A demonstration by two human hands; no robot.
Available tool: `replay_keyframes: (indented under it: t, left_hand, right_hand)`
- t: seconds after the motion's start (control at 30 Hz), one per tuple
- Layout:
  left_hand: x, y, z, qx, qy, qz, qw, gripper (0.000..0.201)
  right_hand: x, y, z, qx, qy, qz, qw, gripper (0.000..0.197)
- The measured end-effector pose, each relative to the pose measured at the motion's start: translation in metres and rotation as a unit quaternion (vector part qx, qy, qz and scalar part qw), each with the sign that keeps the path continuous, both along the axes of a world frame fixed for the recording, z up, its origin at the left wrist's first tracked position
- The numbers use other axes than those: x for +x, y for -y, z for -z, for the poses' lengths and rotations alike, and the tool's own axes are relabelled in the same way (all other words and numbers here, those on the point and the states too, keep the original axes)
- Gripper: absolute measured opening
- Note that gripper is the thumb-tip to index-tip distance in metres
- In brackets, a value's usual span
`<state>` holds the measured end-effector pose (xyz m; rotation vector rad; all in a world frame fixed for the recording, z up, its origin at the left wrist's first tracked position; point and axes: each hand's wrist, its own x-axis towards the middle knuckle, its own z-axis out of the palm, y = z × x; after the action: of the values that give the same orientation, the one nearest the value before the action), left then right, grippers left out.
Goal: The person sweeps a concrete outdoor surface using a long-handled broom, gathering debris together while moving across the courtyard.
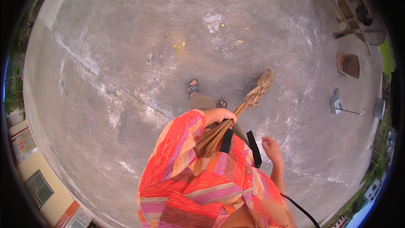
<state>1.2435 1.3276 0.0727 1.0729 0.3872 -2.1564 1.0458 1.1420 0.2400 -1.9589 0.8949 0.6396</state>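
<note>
My left hand (224,115) is closed around a broom (242,106) of long brown stalks, held slantwise in front of my body. Its ragged, straw-coloured tied end (262,86) points away to the right, above the concrete. Toward my body the stalks look wider and run beneath my left forearm. To the right, my right hand (270,147) is raised apart from the broom, fingers loosely bent with nothing seen in them. A black strap (254,148) hangs between that hand and the broom.
Several yellow leaves (183,44) lie on the grey concrete floor (139,21) beyond my feet. At right are a long-handled metal dustpan (335,102), a brown pan-like object (348,65) and wooden furniture or a cart (346,33). A yellow-walled building (46,200) stands at lower left.
</note>
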Motion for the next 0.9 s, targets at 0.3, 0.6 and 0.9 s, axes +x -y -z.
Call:
replay_keyframes:
  t: [0.3,0.6,0.9]
  left_hand:
    - [0.048,-0.092,-0.019,-0.034,0.039,-0.227,0.973,0.017]
    - [0.167,-0.319,-0.051,0.112,0.082,-0.233,0.963,0.016]
    - [0.250,-0.399,-0.149,0.178,0.251,-0.137,0.942,0.032]
  right_hand:
    - [0.080,-0.050,0.001,0.023,-0.009,-0.033,0.999,0.027]
    - [0.252,-0.111,0.003,0.018,0.056,-0.088,0.994,0.027]
    - [0.317,-0.162,0.022,0.069,0.085,-0.132,0.985,0.028]
